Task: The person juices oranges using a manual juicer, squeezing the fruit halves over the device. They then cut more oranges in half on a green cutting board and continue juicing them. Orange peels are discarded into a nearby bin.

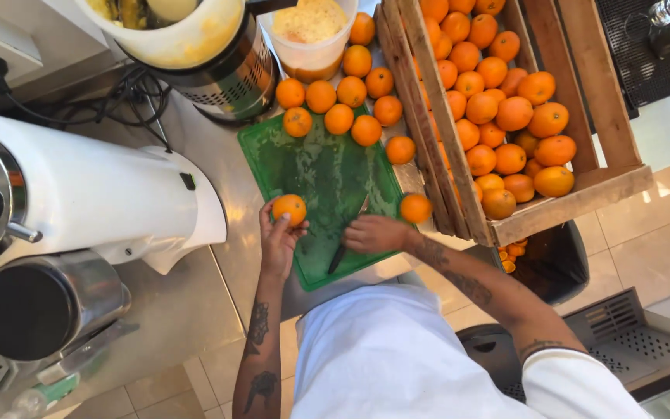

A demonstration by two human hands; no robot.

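My left hand [279,239] holds a whole orange [289,208] at the near left edge of a wet green cutting board [327,174]. My right hand [375,233] lies on the board's near right part, closed around the dark handle of a knife [338,257] that points toward me. Another orange [416,207] sits just right of the board, close to my right hand. Several more oranges [340,118] are piled at the board's far edge.
A wooden crate [575,198] full of oranges stands to the right. A white juicing machine [94,194] and a metal cylinder [48,306] fill the left. A plastic tub of juice pulp [312,31] and a metal juicer bowl [211,46] stand at the back. A black bin [552,264] is below the crate.
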